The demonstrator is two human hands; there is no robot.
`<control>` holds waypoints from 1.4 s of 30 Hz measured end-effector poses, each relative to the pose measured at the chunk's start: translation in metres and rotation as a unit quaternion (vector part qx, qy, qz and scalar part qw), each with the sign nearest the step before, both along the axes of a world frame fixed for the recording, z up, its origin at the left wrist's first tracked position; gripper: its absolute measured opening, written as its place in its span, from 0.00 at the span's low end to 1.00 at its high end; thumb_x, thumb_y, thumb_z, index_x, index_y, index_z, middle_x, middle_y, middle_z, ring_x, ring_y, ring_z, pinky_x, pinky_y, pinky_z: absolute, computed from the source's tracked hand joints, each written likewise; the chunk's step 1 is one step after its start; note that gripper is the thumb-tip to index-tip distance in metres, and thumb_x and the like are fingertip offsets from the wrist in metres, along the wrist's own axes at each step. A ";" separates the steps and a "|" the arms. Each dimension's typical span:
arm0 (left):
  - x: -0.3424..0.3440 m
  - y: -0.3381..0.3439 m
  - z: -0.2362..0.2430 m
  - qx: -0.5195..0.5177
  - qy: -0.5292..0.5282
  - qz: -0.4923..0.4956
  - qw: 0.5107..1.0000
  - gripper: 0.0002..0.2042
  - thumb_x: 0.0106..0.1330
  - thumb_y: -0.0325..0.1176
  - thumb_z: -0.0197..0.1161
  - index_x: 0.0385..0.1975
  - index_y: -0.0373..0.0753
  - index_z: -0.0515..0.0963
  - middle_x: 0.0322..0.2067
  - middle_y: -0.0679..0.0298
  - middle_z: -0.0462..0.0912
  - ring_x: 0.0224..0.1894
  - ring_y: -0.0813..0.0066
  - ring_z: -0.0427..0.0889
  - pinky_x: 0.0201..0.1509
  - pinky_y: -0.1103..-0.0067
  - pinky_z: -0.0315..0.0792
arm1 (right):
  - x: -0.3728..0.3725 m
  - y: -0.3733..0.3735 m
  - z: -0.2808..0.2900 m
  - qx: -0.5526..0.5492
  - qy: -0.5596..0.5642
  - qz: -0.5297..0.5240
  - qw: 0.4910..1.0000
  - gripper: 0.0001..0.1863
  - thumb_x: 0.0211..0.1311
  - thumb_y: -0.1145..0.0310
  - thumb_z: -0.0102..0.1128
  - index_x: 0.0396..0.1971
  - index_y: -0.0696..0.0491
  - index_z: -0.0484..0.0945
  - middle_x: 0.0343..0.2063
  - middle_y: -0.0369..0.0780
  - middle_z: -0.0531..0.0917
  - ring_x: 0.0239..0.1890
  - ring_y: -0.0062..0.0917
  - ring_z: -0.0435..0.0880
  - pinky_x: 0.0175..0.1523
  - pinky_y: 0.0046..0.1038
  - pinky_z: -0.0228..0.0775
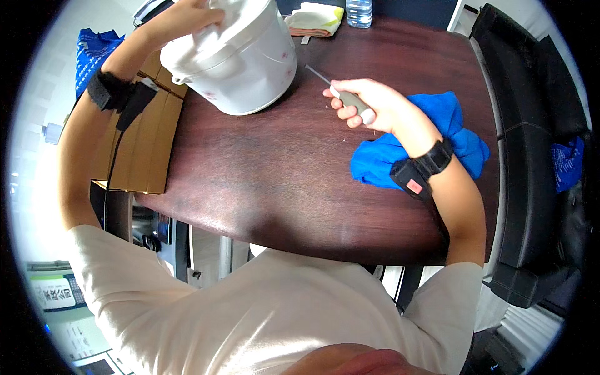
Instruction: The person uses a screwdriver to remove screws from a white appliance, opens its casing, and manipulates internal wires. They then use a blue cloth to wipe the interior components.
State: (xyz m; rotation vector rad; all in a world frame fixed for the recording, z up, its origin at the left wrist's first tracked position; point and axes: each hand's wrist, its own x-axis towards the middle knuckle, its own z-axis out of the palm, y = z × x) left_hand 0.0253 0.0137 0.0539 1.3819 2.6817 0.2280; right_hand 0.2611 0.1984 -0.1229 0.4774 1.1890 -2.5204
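A white lidded appliance like a rice cooker (240, 72), printed with small pink flowers, stands at the table's upper left. My left hand (200, 17) is closed on its top, though the exact part it grips is partly hidden. My right hand (353, 100) grips a screwdriver (352, 102) with a grey and white handle, its thin metal shaft pointing up-left toward the appliance without touching it. A crumpled blue cloth (456, 147) lies on the table under my right forearm.
The dark wooden table (269, 175) has cardboard boxes (137, 156) along its left side, with a blue printed bag (94, 50) behind them. A folded towel (312, 22) and water bottle (359, 12) stand at the back. A black sofa (525, 200) is on the right.
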 end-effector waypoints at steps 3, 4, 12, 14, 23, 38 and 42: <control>-0.017 -0.030 0.008 -0.008 -0.052 -0.106 0.993 0.34 0.55 0.29 0.53 0.65 0.46 0.54 0.55 0.57 0.68 0.53 0.73 0.69 0.56 0.78 0.65 | 0.014 -0.009 -0.004 -0.019 -0.007 0.016 1.000 0.16 0.67 0.59 0.46 0.45 0.58 0.67 0.26 0.34 0.71 0.19 0.13 0.67 0.17 0.14 0.57; -0.021 -0.039 0.007 0.010 -0.056 -0.119 0.991 0.34 0.55 0.29 0.52 0.66 0.47 0.53 0.56 0.56 0.67 0.55 0.72 0.67 0.58 0.77 0.63 | 0.017 -0.013 -0.006 -0.025 -0.008 0.024 0.999 0.17 0.68 0.59 0.45 0.45 0.58 0.67 0.26 0.34 0.71 0.19 0.13 0.67 0.17 0.15 0.57; -0.059 -0.051 -0.005 -0.084 0.129 0.053 0.987 0.27 0.60 0.29 0.51 0.62 0.44 0.55 0.49 0.48 0.73 0.47 0.57 0.78 0.54 0.61 0.71 | 0.007 -0.035 -0.028 -0.117 0.007 0.118 0.986 0.17 0.68 0.58 0.41 0.46 0.58 0.66 0.24 0.34 0.71 0.19 0.15 0.67 0.17 0.17 0.58; -0.066 -0.044 -0.014 -0.087 0.219 0.033 0.971 0.23 0.62 0.30 0.50 0.59 0.42 0.60 0.44 0.49 0.75 0.42 0.58 0.79 0.50 0.63 0.74 | 0.004 -0.037 -0.029 -0.126 -0.006 0.110 0.986 0.19 0.69 0.59 0.41 0.49 0.58 0.65 0.23 0.34 0.70 0.16 0.13 0.65 0.14 0.15 0.54; -0.015 -0.023 0.002 -0.031 0.215 0.061 0.974 0.16 0.53 0.31 0.59 0.43 0.36 0.75 0.37 0.50 0.79 0.40 0.57 0.79 0.46 0.69 0.72 | 0.002 -0.032 -0.034 -0.150 0.008 0.138 0.979 0.18 0.68 0.60 0.40 0.48 0.58 0.64 0.22 0.34 0.69 0.14 0.14 0.62 0.13 0.16 0.50; -0.017 0.002 0.010 -0.065 0.238 0.069 0.967 0.15 0.49 0.28 0.58 0.38 0.34 0.79 0.35 0.50 0.81 0.38 0.58 0.79 0.44 0.69 0.73 | -0.002 -0.031 -0.037 -0.201 0.010 0.146 0.969 0.18 0.68 0.59 0.40 0.47 0.58 0.66 0.20 0.34 0.68 0.11 0.13 0.61 0.10 0.16 0.49; -0.007 0.009 0.019 -0.058 0.157 0.139 0.976 0.19 0.47 0.29 0.58 0.42 0.35 0.79 0.37 0.50 0.81 0.40 0.58 0.79 0.45 0.70 0.73 | -0.002 -0.031 -0.034 -0.210 0.005 0.138 0.968 0.21 0.70 0.58 0.37 0.50 0.62 0.64 0.19 0.35 0.68 0.08 0.13 0.61 0.07 0.16 0.51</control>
